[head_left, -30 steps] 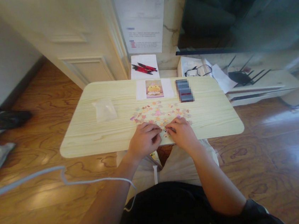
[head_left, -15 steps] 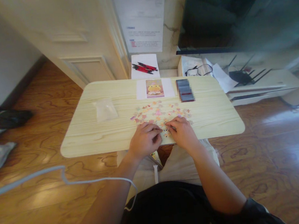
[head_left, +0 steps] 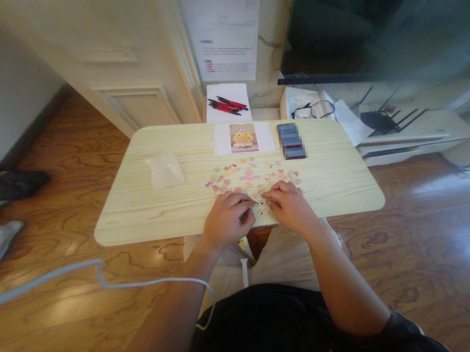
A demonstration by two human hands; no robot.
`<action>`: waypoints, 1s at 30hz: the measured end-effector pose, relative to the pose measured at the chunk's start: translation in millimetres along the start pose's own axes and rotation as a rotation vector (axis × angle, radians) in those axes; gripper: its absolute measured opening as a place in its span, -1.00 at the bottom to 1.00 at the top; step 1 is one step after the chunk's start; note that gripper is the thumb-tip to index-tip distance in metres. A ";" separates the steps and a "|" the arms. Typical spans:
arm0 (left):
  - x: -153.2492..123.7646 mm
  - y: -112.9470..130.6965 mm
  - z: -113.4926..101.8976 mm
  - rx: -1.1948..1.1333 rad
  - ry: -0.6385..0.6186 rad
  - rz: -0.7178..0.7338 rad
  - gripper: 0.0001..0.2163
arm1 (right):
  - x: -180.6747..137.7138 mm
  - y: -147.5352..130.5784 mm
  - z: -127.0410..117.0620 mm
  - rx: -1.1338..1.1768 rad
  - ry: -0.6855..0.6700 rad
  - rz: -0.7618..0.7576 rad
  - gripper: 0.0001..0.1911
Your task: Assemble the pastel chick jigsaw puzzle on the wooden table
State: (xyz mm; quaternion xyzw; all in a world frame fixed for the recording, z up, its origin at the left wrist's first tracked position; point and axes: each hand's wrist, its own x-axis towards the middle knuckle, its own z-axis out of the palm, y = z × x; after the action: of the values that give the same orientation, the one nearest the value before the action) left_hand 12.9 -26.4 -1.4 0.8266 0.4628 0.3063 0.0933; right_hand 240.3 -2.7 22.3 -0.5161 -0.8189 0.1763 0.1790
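"Spreading beneath it all, what do you see?"

"Brown floor. At upper right, a dark screen. In the middle, a pale table, its near edge over the person's trousers."

"Next in size?"

"A printed notice, upright beyond the table's far edge. Then the hands, both at the near edge. The left hand has its fingers bent, the thumb close to them. The right hand faces it, thumb and forefinger close together. A narrow gap parts the two."

"Is either one pinching anything?"

"I can't tell. The fingertips are among the pieces, and those are too small and blurred there to show it."

"What else is on the table?"

"A white sheet by the far edge, a clear bag off to the left, a phone with its face pixelated, and a picture of a yellow figure on the sheet."

"Smaller still?"

"Red and black pens, just past the far edge. Last, those pieces: pastel, scattered between the picture and the hands, a few with black dots in the gap."
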 end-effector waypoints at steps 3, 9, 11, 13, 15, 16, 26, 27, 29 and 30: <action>0.2 -0.5 0.2 0.001 -0.011 0.009 -0.78 | 1.0 -1.9 -1.4 -0.013 -0.019 0.009 -0.77; 0.0 -1.3 1.4 0.011 0.006 -0.008 -0.77 | 4.7 -6.3 -1.6 -0.055 -0.030 0.035 -0.92; -0.1 -1.5 0.9 0.013 0.003 -0.005 -0.77 | 5.4 -7.2 0.0 -0.064 -0.020 0.059 -0.92; -0.2 -1.8 0.2 0.011 -0.009 0.004 -0.77 | 5.8 -8.4 2.9 -0.075 -0.003 0.084 -0.90; -0.2 -2.3 -0.2 0.010 -0.026 0.014 -0.77 | 6.0 -10.2 6.8 -0.088 0.025 0.105 -0.87; -0.2 -2.5 -0.4 0.011 -0.034 0.017 -0.77 | 5.9 -11.3 8.9 -0.093 0.042 0.112 -0.86; 0.4 -2.1 -0.5 0.011 -0.039 0.016 -0.77 | 6.7 -13.0 17.6 -0.085 0.093 0.151 -0.86; 0.3 -1.8 -0.1 0.012 -0.034 0.008 -0.76 | 6.9 -12.9 17.0 -0.092 0.091 0.156 -0.85; 0.1 -1.1 0.8 0.013 -0.013 -0.012 -0.76 | 6.9 -13.0 15.0 -0.102 0.089 0.167 -0.83; -0.1 -0.8 1.3 0.013 -0.001 -0.021 -0.76 | 6.7 -13.0 13.6 -0.103 0.093 0.172 -0.83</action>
State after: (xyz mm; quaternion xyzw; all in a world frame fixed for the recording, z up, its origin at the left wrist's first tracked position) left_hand 13.1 -25.8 -2.9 0.8226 0.4733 0.3018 0.0912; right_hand 221.0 -3.3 17.3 -0.6006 -0.7703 0.1246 0.1741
